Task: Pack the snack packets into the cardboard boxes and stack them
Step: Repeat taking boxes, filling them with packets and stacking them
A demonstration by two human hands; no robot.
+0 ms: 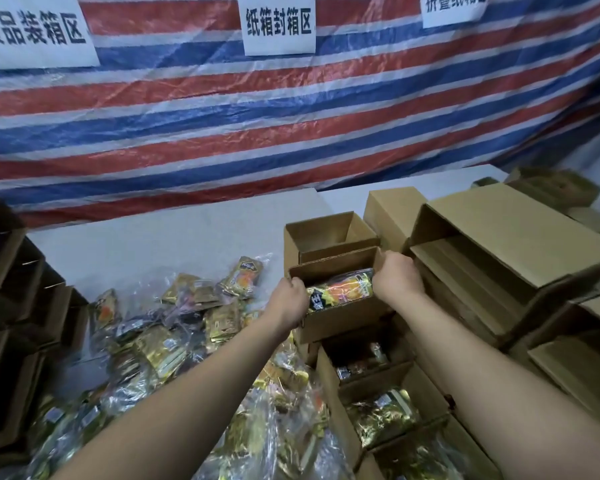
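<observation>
A small open cardboard box (343, 322) sits raised above a row of filled boxes, with an orange and black snack packet (340, 291) lying inside it. My left hand (290, 299) grips its left wall and my right hand (397, 277) grips its right wall. Behind it stands an empty open box (326, 237). Below it, nearer to me, two open boxes (368, 365) (381, 415) hold packets. A heap of loose snack packets (174, 341) in clear plastic lies on the table to the left.
Stacked open cardboard boxes (506, 258) fill the right side. Dark box stacks (11, 306) stand at the left edge. The grey table (153, 244) runs back to a red, white and blue striped tarp (291, 116) hung with paper signs.
</observation>
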